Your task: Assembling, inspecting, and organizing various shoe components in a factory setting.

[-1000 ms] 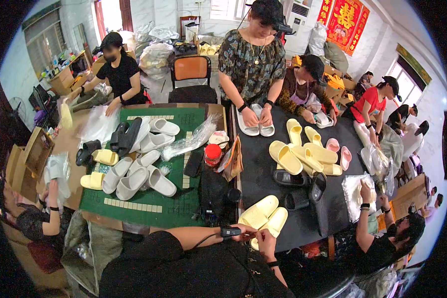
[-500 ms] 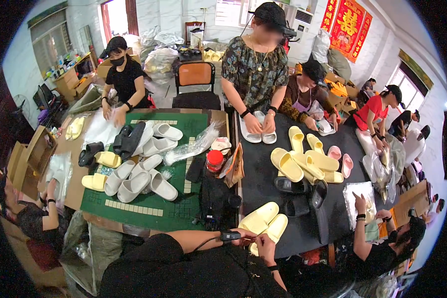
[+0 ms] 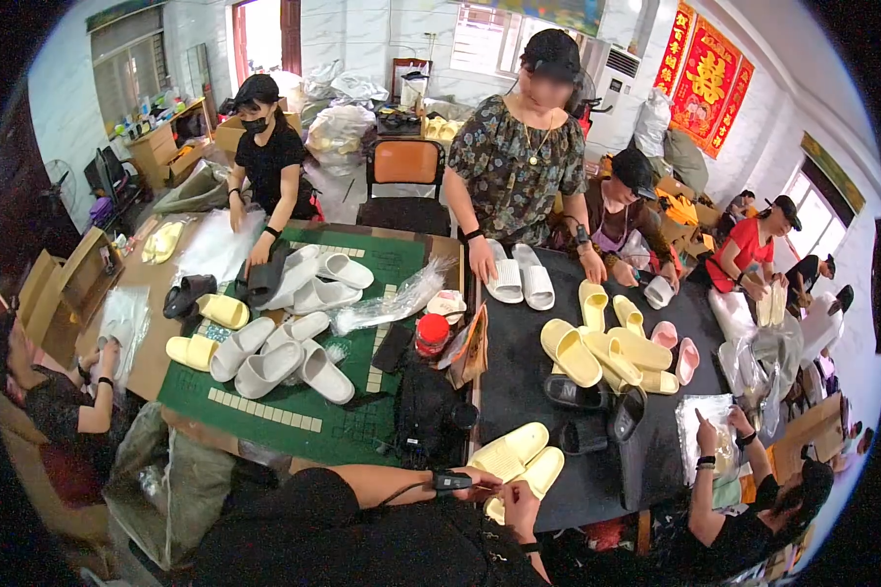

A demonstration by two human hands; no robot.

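At the near edge of the black tabletop [image 3: 519, 313], a pair of yellow slippers [image 3: 517, 452] lies side by side, toe ends pointing away to the right. My left hand [image 3: 477, 483] is at the heel end of the pair, its fingers closed. Close beside it, my right hand [image 3: 519, 503] is bent in a pinch over the heel of the nearer slipper. Whatever sits between my fingertips is too small to make out. A black device with a cable is strapped on my left wrist.
Beyond lie yellow slippers [image 3: 612, 354], black slippers [image 3: 582, 436] and pink slippers [image 3: 688, 361]. Grey slippers [image 3: 269, 367] rest on the green mat [image 3: 201, 396], near a red-lidded jar [image 3: 431, 335]. A co-worker [image 3: 519, 166] stands opposite; others work around the tables.
The view has shifted, moving the scene slightly right. My hands stay at the yellow slippers. The co-worker opposite has spread their hands, one by the grey slippers, one reaching toward a yellow slipper.
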